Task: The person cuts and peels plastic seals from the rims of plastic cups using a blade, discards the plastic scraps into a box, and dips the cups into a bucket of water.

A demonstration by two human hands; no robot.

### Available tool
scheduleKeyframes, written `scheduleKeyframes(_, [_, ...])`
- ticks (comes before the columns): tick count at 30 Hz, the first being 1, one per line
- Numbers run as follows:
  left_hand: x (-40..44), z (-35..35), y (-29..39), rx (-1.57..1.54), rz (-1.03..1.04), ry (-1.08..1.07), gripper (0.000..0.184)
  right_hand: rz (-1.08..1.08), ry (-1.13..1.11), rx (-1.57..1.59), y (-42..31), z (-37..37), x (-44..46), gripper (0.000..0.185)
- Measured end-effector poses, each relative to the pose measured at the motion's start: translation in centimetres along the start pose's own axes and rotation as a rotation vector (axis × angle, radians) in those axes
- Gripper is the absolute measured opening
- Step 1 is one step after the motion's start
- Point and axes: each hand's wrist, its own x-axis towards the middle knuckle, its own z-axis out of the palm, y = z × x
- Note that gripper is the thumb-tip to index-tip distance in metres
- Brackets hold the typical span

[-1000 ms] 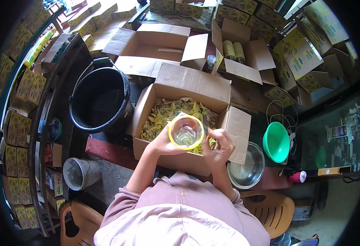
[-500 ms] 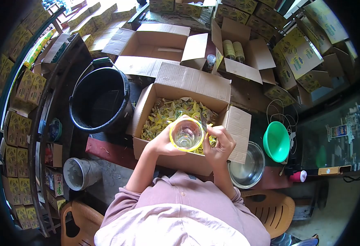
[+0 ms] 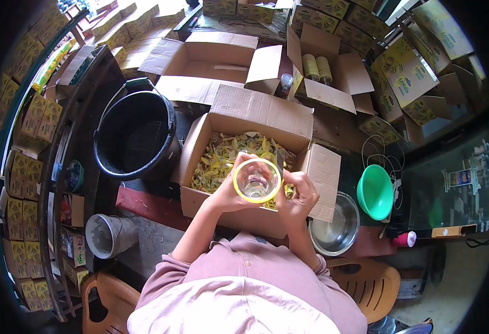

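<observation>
My left hand [image 3: 226,193] is wrapped round a clear cup [image 3: 257,181] with a yellow rim, its mouth facing up. Beside it, my right hand [image 3: 298,199] pinches a thin dark blade [image 3: 280,161] that stands close to the cup's right edge. Both hands are over the near side of an open cardboard box [image 3: 262,118]. Many yellow and green wrapped pieces [image 3: 222,158] fill the box's bottom. The fingers of my left hand are partly hidden behind the cup.
A black bucket [image 3: 135,135] stands left of the box, a grey bucket [image 3: 111,236] lower left. To the right are a steel bowl [image 3: 336,225] and a green bowl [image 3: 374,192]. Behind sit an open carton [image 3: 214,61] and another carton [image 3: 333,93] holding two bottles [image 3: 318,70].
The cup and my left hand have shifted slightly right and up. My right hand has barely moved, and the blade's angle has changed a little beside the rim.
</observation>
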Motion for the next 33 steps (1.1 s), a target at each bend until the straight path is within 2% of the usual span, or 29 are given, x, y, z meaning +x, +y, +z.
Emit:
scheduleKeyframes(5, [0.2, 0.2, -0.2, -0.174, -0.006, 0.029, 0.061, 0.042, 0.026, 0.054, 0.2, 0.0, 0.0, 0.016])
scheduleKeyframes(8, [0.7, 0.0, 0.8, -0.019, 0.004, 0.050, 0.058, 0.028, 0.022, -0.005, -0.5, -0.2, 0.0, 0.013])
scheduleKeyframes(20, [0.5, 0.2, 1.3, -0.016, -0.089, 0.062, 0.053, -0.053, 0.046, -0.124, -1.1, 0.2, 0.1, 0.012])
scheduleKeyframes(27, [0.3, -0.4, 1.1, 0.062, -0.069, -0.049, 0.055, -0.064, 0.040, -0.114, -0.9, 0.4, 0.5, 0.016])
scheduleKeyframes(31, [0.1, -0.2, 1.2, -0.026, -0.085, -0.011, 0.058, 0.022, 0.037, -0.023, -0.8, 0.5, 0.6, 0.017])
scheduleKeyframes(33, [-0.1, 0.1, 0.8, -0.178, -0.107, 0.086, 0.059, 0.051, 0.058, -0.001, -0.7, 0.6, 0.4, 0.017])
